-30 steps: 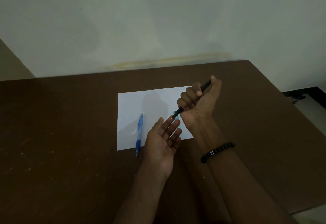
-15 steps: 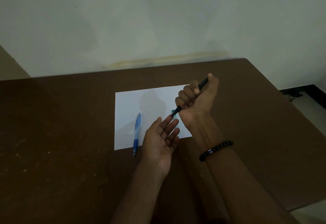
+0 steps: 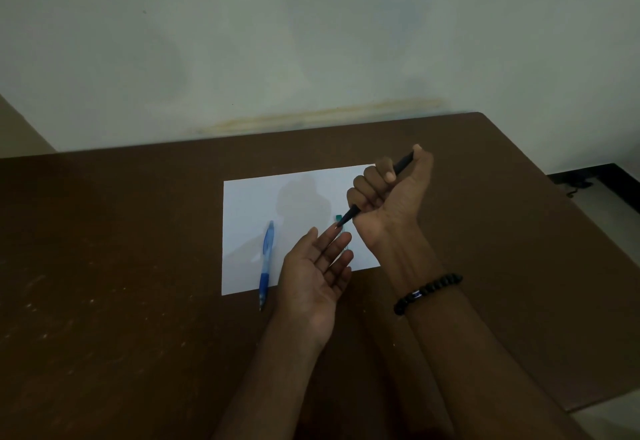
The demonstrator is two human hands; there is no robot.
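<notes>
A white sheet of paper (image 3: 277,204) lies in the middle of a dark brown table (image 3: 121,249). My right hand (image 3: 388,193) grips a black pen (image 3: 403,162) in its fist above the sheet's right side, tip pointing down-left. The tip is close to the fingertips of my left hand (image 3: 315,276), which is held palm up with straight fingers and holds nothing. A blue pen (image 3: 266,263) lies over the sheet's lower left edge. A small green object (image 3: 338,218) on the paper is mostly hidden behind the hands.
A pale wall (image 3: 311,41) stands behind the table's far edge. The table's right edge runs diagonally, with light floor (image 3: 609,197) and a dark skirting beyond it. A black bead bracelet (image 3: 427,292) is on my right wrist.
The hands stay almost still relative to each other; the view has shifted slightly, and my right hand with the black pen sits a touch higher.
</notes>
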